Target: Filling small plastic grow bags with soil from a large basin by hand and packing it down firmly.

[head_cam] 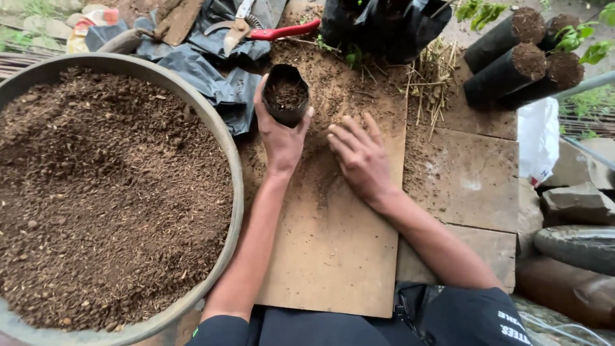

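My left hand (280, 138) grips a small black nursery bag (286, 96) partly filled with dark soil, holding it upright on a brown board (333, 250). Just to its right, my right hand (359, 154) lies palm down on the board with fingers spread, over loose soil (339, 90) scattered there, and holds nothing. A big round basin (234, 173) full of brown soil mix fills the left side.
Red-handled pruning shears (269, 29) lie on black plastic sheeting (205, 64) at the back. Three filled black bags (506, 74) lie on their sides at the back right, next to dry straw (432, 80). A white plastic bag (538, 138) and stones (576, 202) sit right.
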